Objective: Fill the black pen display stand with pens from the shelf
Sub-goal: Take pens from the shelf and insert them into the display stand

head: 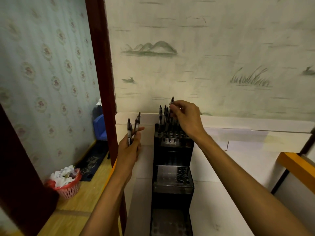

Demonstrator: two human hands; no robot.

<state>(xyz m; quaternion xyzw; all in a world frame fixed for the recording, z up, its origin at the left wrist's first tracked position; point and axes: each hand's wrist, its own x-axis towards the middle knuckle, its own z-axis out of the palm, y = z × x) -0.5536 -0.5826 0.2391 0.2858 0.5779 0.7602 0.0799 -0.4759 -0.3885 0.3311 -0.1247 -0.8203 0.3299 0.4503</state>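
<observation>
At nine o'clock of the stand (172, 167), the left hand (129, 150) clasps spare pens (132, 128) upright, fingers curled round them; a loose hold could let them slide out. At the stand's top tier, twelve o'clock, the right hand (185, 116) pinches one pen (171, 106) above standing pens (163, 116). A tilted entry could miss its hole or knock neighbours. Which hole it targets is hidden by the hand; the lower tiers' holes are dim.
</observation>
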